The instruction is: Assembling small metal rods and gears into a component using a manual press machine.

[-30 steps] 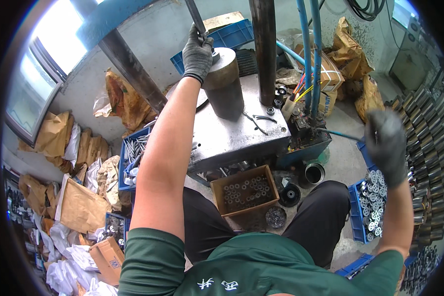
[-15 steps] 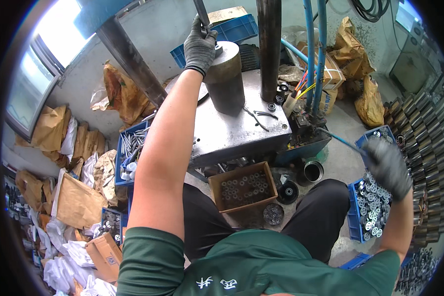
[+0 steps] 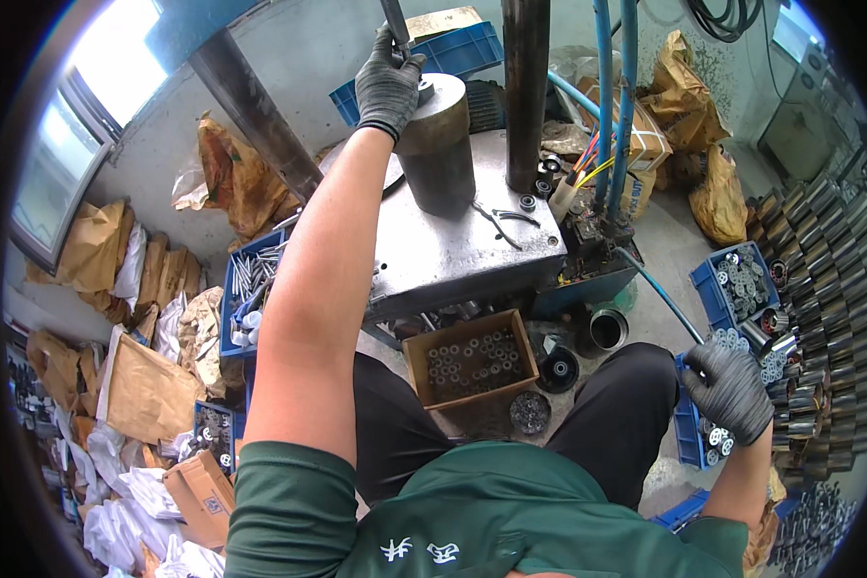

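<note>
My left hand [image 3: 387, 82], in a dark grey glove, is closed around a thin metal rod [image 3: 395, 21] standing on top of a thick steel cylinder [image 3: 437, 144] on the grey press table [image 3: 462, 255]. My right hand [image 3: 732, 387], also gloved, reaches down at my right side into a blue bin [image 3: 689, 433] of round metal parts, fingers curled over them. Whether it holds one is hidden.
A cardboard box of metal rings [image 3: 472, 358] sits below the table edge between my knees. A blue bin of rods [image 3: 250, 289] stands left, another blue bin of round parts [image 3: 742, 279] right. Stacked metal cylinders [image 3: 828, 289] line the right side. Paper bags litter the left floor.
My right hand has dropped from chest height down into the blue bin at my right. My left hand has stayed on the rod above the cylinder.
</note>
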Available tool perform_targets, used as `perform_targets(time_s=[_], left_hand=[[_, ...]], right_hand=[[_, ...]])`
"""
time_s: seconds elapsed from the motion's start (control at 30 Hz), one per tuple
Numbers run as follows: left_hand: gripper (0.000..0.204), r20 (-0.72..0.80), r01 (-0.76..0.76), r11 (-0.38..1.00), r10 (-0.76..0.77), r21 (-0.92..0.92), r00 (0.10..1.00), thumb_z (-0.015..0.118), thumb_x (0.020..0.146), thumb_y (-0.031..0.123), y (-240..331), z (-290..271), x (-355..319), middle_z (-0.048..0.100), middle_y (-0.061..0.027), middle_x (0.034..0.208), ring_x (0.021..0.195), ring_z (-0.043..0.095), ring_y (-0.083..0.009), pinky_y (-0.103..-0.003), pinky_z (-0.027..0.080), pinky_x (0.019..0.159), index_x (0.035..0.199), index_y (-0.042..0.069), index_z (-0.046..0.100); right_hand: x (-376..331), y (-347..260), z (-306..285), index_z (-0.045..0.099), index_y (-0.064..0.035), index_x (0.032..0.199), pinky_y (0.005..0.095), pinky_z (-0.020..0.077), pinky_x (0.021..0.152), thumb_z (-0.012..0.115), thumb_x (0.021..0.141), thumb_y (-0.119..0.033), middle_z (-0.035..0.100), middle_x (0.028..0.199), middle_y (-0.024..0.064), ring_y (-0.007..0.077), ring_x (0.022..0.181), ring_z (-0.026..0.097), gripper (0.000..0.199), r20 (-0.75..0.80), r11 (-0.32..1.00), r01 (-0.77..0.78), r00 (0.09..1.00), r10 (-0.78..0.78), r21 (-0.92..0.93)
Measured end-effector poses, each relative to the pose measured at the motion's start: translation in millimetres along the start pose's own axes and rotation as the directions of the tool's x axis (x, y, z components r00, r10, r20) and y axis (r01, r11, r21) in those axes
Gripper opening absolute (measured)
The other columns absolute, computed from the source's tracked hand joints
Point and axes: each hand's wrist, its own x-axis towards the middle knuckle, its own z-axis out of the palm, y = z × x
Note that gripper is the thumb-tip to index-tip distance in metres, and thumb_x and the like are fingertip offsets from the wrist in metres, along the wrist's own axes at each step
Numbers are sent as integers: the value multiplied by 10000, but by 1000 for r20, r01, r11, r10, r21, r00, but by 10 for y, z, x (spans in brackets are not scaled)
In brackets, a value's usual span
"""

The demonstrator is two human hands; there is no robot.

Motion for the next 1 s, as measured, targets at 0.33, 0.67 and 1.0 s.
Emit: perform_targets(time_s=[0.33,0.67,1.0], left_hand=[[364,13,79,976,-78,-201,997,716,947,294,194,-97,-83,679,-37,814,701,649,-134,-298,545,709,1268,124,680],[314,96,103,928,-74,-357,993,656,991,237,-165,28,82,714,-54,951,847,678,-126,-282,561,761,1238,43,671],[262,124,158,874,-113,-459,986,643,950,244,-194,35,82,689,-58,797,738,642,-137,-314,534,726,1080,25,709]], right_hand=[[-85,-11,72,709,-74,906,499,547,720,677,841,-193,682,814,203,420,788,676,139,161,1000,-1,987,4,-17],[-111,38,123,691,-60,886,496,547,724,676,835,-200,681,818,207,414,802,678,150,148,999,15,989,-7,-52],[-26,135,2,715,-68,1028,485,543,760,684,859,-127,692,855,190,410,835,676,182,66,989,146,987,-143,-31]])
